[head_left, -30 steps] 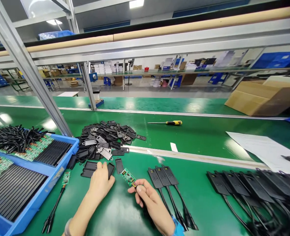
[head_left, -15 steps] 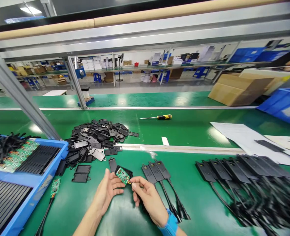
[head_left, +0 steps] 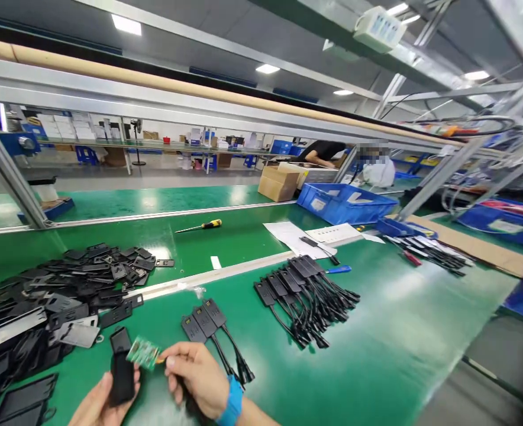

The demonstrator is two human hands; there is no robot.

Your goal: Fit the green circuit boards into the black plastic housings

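Note:
My left hand (head_left: 96, 403) is closed around a black plastic case (head_left: 123, 378), unfolded into two halves, at the lower left. Just right of it, a green circuit board (head_left: 144, 353) stands tilted, its left edge close to the case; whether they touch I cannot tell. My right hand (head_left: 199, 376), with a blue band (head_left: 231, 402) at its wrist, pinches the wires at the board's right end. A dark cable hangs below that hand. Three closed black cases with cables (head_left: 204, 321) lie beyond my right hand.
A heap of loose black case parts (head_left: 84, 278) covers the left. More finished cases with cables (head_left: 288, 284) lie in a row to the right. Behind are a yellow-black screwdriver (head_left: 210, 224), paper sheets (head_left: 294, 238), a cardboard box (head_left: 279, 183) and a blue bin (head_left: 344, 204). People work farther back.
The view has swung right, bringing the blue bin and right table edge in. My left hand has closed on the black case. The circuit board, held by its wires, now stands tilted beside it.

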